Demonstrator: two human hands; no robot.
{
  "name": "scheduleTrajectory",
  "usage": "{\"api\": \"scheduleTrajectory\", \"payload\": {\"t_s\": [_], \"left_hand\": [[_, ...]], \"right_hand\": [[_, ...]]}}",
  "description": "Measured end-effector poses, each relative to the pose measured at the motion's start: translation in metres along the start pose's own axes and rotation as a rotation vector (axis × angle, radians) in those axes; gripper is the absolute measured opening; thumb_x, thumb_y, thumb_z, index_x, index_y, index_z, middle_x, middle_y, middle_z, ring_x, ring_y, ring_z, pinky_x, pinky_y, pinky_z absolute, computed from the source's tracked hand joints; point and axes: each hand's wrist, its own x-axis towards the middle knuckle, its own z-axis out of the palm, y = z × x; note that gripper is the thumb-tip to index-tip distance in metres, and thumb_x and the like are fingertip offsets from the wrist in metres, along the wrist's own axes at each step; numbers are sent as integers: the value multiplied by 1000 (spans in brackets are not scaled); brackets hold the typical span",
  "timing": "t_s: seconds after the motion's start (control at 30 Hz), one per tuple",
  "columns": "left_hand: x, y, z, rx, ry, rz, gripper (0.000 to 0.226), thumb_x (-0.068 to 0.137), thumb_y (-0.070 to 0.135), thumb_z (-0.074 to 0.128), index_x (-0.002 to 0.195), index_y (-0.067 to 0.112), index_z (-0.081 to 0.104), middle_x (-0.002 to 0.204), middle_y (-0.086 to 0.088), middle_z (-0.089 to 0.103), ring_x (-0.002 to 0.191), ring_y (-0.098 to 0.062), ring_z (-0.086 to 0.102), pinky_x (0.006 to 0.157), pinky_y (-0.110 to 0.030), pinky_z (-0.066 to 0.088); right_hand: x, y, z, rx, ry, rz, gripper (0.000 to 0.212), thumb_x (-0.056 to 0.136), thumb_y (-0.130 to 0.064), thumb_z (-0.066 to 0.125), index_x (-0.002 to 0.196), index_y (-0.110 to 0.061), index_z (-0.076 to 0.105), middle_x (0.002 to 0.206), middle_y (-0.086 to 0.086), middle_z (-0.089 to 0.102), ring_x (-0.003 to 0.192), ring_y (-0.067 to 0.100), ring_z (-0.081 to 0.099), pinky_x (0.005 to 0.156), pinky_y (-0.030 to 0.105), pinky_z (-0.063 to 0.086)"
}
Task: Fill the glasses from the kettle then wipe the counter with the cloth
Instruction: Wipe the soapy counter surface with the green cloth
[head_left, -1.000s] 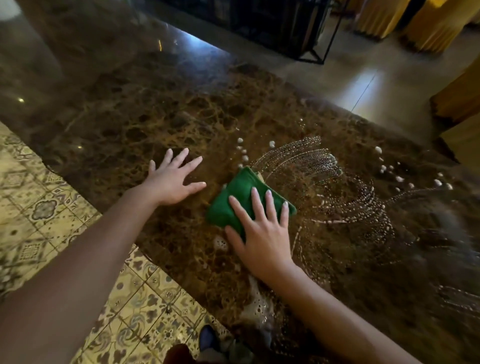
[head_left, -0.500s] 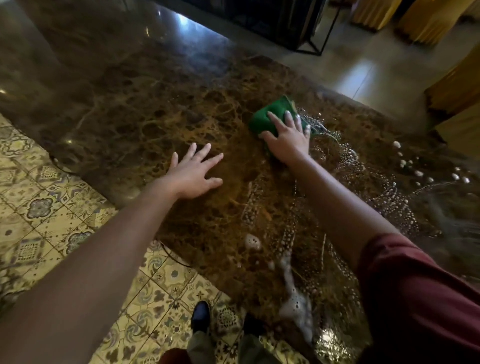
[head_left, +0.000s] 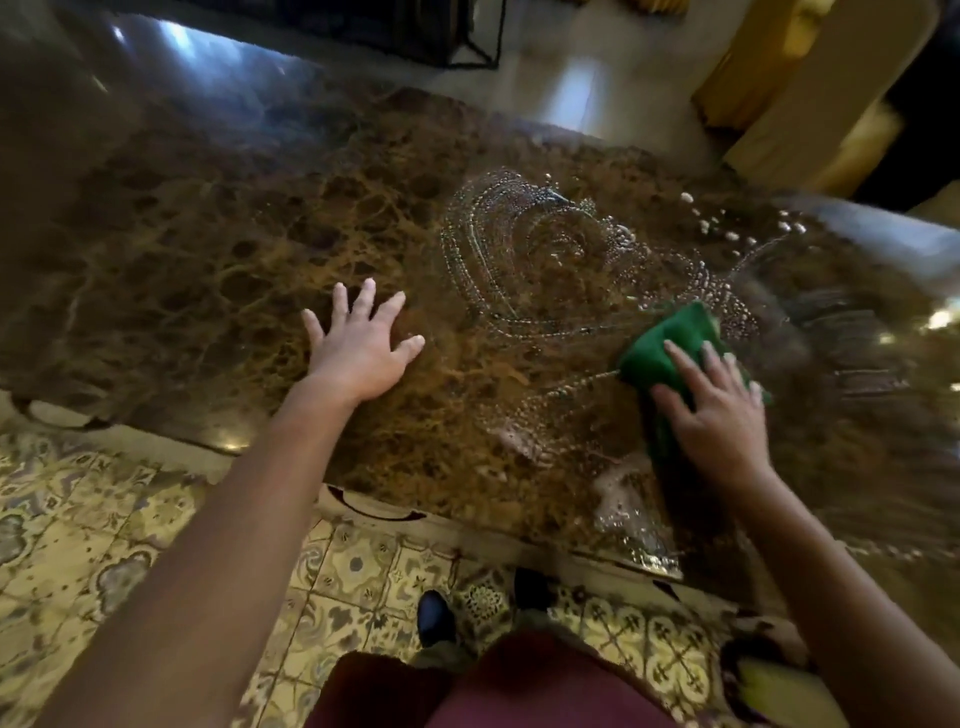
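Basically wiping phase: green cloth (head_left: 670, 348) lies flat on the counter (head_left: 218, 249) toward its right side, well apart from the left hand, pinned under the right hand (head_left: 719, 415). Right fingers straight and spread, pressing down on top of the cloth, not curled round it. Left hand (head_left: 361, 348) flat on dry marble left of centre, fingers splayed and relaxed, holding nothing, looks like a brace.

Progress, as a judgement: no glasses or kettle in view, so can't confirm filling from here; likely done since the cloth is in use. Wipe itself is partway. Lots of wet left: curved trails of water beads (head_left: 524, 249) loop across the middle beyond the cloth, loose droplets (head_left: 727, 228) sit near the far right edge, and a foamy smear (head_left: 623, 493) runs to the near edge below the right wrist. Left part of the top looks dry.

Surface: dark brown veined marble, glossy, picks up light reflections; water beads up on it, so the cloth probably needs several passes. Right side of frame is motion-blurred, detail there unclear.

Room: patterned yellow floor tiles (head_left: 104, 545) on the near side, person's dark shoes (head_left: 434, 616) and maroon clothing at bottom, pale smooth floor beyond the counter, a black metal frame (head_left: 472, 47) at top, yellow draped furniture (head_left: 810, 83) top right
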Motion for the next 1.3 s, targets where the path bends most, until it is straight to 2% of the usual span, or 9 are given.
{"api": "scheduleTrajectory", "payload": {"t_s": [0.1, 0.33, 0.57, 0.77, 0.87, 0.93, 1.07, 1.17, 1.3], "left_hand": [[-1, -1, 3, 41, 34, 20, 71, 101, 68, 27, 162, 38, 10, 172, 0, -8, 157, -30, -15, 123, -64, -6], [4, 6, -6, 64, -7, 0, 70, 102, 62, 34, 162, 34, 12, 172, -5, -5, 158, -32, -10, 122, -67, 1], [8, 9, -13, 82, -75, -12, 69, 105, 55, 37, 163, 31, 10, 172, -7, -7, 157, -35, -10, 122, -66, 3], [6, 8, -14, 59, -74, -11, 71, 103, 58, 39, 163, 32, 10, 172, -5, -8, 157, -33, -12, 123, -65, 1], [7, 9, -11, 42, -52, -14, 76, 100, 64, 40, 163, 32, 12, 172, -6, -7, 157, -34, -12, 122, -67, 0], [8, 10, -8, 46, -35, -11, 77, 100, 65, 39, 163, 31, 11, 172, -7, -7, 157, -34, -12, 121, -68, 0], [9, 10, -6, 54, -35, -16, 77, 100, 66, 35, 163, 32, 8, 172, -8, -10, 156, -35, -14, 121, -68, -1], [7, 13, -10, 48, -55, -22, 76, 101, 64, 35, 163, 32, 6, 171, -8, -12, 156, -35, -16, 121, -68, -2], [8, 13, -11, 47, -64, -33, 76, 101, 64, 37, 163, 34, 6, 171, -7, -12, 156, -34, -16, 122, -67, -2]], "right_hand": [[-28, 29, -3, 56, 21, 118, 75, 89, -70, 31, 158, -41, 34, 172, 11, 22, 159, 30, 12, 126, 58, 8], [-134, -30, 32, 21, -13, -53, 66, 99, -73, 24, 159, -48, 25, 173, 1, 8, 161, 25, -1, 128, 58, 2], [-43, -146, 56, -8, -9, -274, 62, 101, -68, 27, 160, -48, 23, 173, 9, 18, 160, 36, 7, 125, 65, 1], [88, -91, 11, -7, -8, 80, 66, 101, -68, 28, 162, -46, 15, 174, 9, 10, 160, 36, 5, 124, 66, 2], [79, -48, -1, 27, 26, 214, 67, 102, -66, 30, 163, -42, 18, 174, 11, 12, 159, 36, 8, 125, 65, 4], [45, -39, 3, 45, 52, 184, 64, 103, -61, 35, 162, -41, 22, 173, 12, 15, 159, 35, 9, 125, 63, 3], [-14, -35, 25, 76, 204, -47, 50, 103, -41, 50, 151, -26, 51, 160, 15, 45, 151, 37, 36, 122, 60, 22], [-6, -37, 11, 301, 300, -78, 42, 100, -32, 54, 137, -14, 63, 137, 14, 67, 126, 34, 63, 106, 51, 47], [-41, -62, -18, 451, 232, -273, 41, 101, -18, 61, 142, -13, 59, 137, 8, 66, 118, 17, 63, 100, 34, 50]]}}
